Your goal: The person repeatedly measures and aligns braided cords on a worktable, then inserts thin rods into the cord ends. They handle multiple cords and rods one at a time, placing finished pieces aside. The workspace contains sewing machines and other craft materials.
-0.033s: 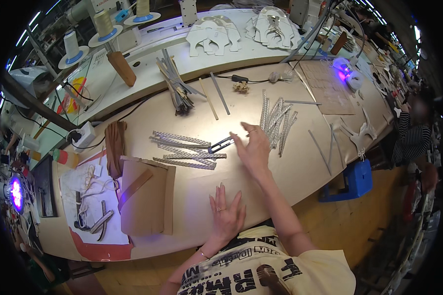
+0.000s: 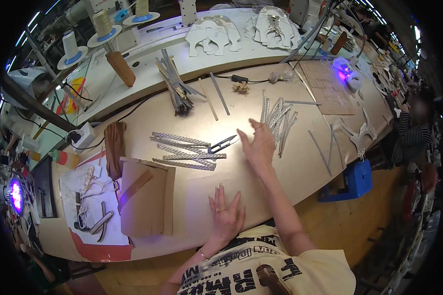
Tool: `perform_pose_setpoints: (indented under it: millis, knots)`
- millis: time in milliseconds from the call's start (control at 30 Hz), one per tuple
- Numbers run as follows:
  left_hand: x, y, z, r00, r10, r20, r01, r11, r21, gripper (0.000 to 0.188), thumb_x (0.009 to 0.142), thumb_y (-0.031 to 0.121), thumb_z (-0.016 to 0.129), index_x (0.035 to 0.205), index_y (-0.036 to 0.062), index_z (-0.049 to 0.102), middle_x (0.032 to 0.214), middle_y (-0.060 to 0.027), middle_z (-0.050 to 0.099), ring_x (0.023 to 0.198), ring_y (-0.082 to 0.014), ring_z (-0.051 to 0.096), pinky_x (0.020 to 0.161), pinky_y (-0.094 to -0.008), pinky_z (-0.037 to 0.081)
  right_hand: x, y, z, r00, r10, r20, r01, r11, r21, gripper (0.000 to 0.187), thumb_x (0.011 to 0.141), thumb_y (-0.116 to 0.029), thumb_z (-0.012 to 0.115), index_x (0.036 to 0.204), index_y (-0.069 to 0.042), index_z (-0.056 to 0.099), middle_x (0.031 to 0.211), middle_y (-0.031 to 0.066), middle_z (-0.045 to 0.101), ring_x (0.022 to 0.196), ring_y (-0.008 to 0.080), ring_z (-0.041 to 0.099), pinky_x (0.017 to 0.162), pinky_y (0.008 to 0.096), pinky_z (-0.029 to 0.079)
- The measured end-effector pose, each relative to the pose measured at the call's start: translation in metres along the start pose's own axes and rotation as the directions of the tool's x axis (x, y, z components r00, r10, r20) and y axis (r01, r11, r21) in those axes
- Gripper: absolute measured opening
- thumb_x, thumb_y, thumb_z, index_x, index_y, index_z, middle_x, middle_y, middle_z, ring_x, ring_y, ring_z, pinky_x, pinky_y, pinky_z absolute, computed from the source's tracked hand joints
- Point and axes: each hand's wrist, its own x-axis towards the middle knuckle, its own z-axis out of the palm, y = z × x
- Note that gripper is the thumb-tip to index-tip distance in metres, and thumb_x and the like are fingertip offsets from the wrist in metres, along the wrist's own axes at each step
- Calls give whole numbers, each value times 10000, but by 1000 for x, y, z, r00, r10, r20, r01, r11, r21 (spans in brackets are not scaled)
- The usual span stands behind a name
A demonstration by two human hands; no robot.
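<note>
My right hand hovers over the table with thumb and fingers apart, holding nothing. Just left of its thumb lies a pair of dark thread snips, tip pointing away to the right. The snips' handle end touches a loose group of silvery braided strips. Beyond my right fingertips is a second bunch of such braided strips. Nearer to me, my left hand rests flat on the tabletop, fingers spread, with nothing in it.
A bundle of thin grey strips lies at the back, two loose ones beside it. On the left are a brown cardboard piece and brown straps. White cut pieces sit on the far ledge. A blue stool stands right of the table.
My right hand has let go of the snips and moved slightly right. The snips now lie free by the left strips. My left hand stays put.
</note>
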Motion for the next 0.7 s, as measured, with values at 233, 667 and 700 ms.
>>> perform_pose_setpoints:
  millis: [233, 667, 700]
  knots:
    - [13, -5, -4, 997, -62, 47, 66, 994, -83, 469, 842, 169, 723, 1289, 87, 606, 1539, -341, 256, 1439, -519, 243, 1143, -656, 150, 37, 65, -3, 964, 242, 107, -231, 967, -110, 423, 887, -284, 700, 1185, 14, 662, 1048, 179, 637, 911, 319, 654, 790, 444, 513]
    - [116, 31, -12, 992, -76, 103, 101, 961, -257, 326, 897, 56, 636, 1223, 54, 649, 1474, -166, 472, 1338, -373, 484, 1158, -536, 274, 21, 91, -59, 948, 284, 147, -317, 768, 556, 248, 984, -220, 629, 1006, 3, 735, 831, -31, 624, 708, 49, 479, 630, 234, 390]
    - [124, 33, -11, 991, -92, 102, 120, 941, -316, 361, 909, 56, 629, 1269, 46, 608, 1470, -172, 473, 1313, -356, 509, 1142, -509, 312, 18, 90, -66, 931, 269, 248, -366, 713, 599, 260, 989, -236, 624, 986, 2, 731, 852, -23, 617, 707, 49, 465, 622, 230, 383]
